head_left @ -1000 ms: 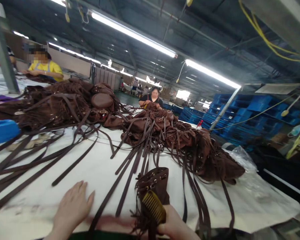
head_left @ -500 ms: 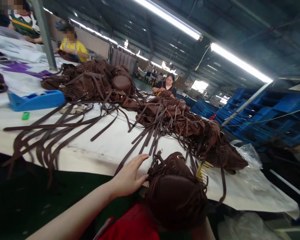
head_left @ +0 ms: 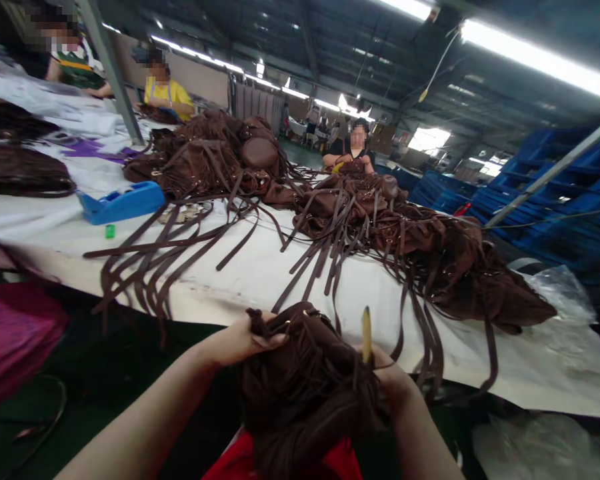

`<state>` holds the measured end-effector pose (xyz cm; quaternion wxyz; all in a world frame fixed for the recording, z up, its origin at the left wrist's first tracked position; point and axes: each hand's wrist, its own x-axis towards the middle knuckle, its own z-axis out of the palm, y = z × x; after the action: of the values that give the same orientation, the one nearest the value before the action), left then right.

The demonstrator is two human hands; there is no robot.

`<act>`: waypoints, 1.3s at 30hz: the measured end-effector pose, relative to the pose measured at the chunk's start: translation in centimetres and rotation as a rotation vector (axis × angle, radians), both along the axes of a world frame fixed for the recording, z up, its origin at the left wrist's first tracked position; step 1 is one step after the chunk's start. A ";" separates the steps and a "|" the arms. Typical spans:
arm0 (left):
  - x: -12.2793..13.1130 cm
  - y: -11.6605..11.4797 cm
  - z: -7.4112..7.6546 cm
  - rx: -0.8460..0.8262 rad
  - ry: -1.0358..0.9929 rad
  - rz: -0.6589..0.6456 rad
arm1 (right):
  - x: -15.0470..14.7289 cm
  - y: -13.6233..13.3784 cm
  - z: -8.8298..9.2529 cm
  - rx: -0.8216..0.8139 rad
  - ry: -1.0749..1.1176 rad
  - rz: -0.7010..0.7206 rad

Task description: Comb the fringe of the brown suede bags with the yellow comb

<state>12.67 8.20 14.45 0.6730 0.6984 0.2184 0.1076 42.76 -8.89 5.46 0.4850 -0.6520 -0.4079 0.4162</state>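
Note:
A dark brown fringed bag (head_left: pixel 305 387) hangs in front of me between both hands, over my red clothing. My left hand (head_left: pixel 243 341) grips its upper left edge, near a metal ring and a strap end. At the right side of the bag, my right hand (head_left: pixel 383 373) holds its edge, fingers partly hidden. A yellow comb-like tool (head_left: pixel 367 335) stands upright beside that hand, seen edge-on; it seems held there too.
Brown bags (head_left: pixel 350 207) with long straps are heaped along the white table (head_left: pixel 240 280). A blue tape dispenser (head_left: pixel 123 203) and a green item (head_left: pixel 110 231) lie left. Three co-workers sit beyond. Plastic bags lie right; magenta material is at left.
My left hand, open before, has closed on the bag's upper edge. The bag has shifted left and turned. My right hand has come into view, and the view has swung left.

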 end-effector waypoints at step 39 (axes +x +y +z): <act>-11.8 -2.2 -2.8 -0.376 0.259 0.278 | -16.8 7.6 -1.8 0.159 -0.018 0.250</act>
<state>0.90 5.99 11.65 0.7360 0.5324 0.4128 0.0665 25.96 -1.31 3.64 0.4760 -0.5594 -0.5219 0.4338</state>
